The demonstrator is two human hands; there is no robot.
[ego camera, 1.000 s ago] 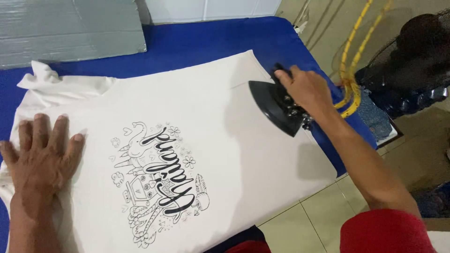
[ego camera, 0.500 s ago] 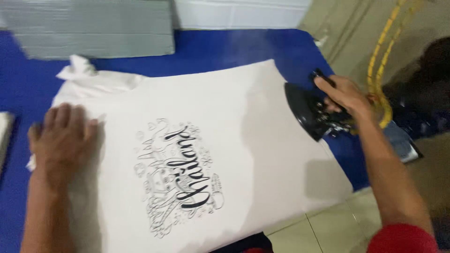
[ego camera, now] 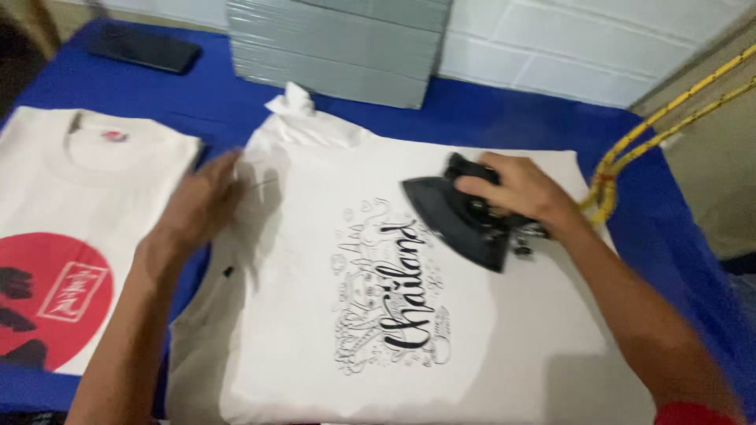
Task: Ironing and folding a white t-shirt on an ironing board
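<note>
A white T-shirt [ego camera: 504, 338] with a black line-art print [ego camera: 390, 295] lies flat on a blue-covered table [ego camera: 488, 118]. My right hand [ego camera: 520, 193] grips the handle of a black iron [ego camera: 461, 224], which rests on the shirt just right of the print's top. My left hand [ego camera: 201, 201], blurred, lies palm down with fingers spread on the shirt's left edge near the sleeve.
A second white T-shirt [ego camera: 87, 181] with a red round print lies folded at the left. A grey stack of flat sheets [ego camera: 339, 47] stands at the back by a white block wall. A dark phone [ego camera: 146, 49] is back left. A yellow cord [ego camera: 630, 149] runs off right.
The iron has slid left from the shirt's right edge toward the print. My left hand has shifted up along the shirt's left side. The camera has turned left, revealing the second shirt.
</note>
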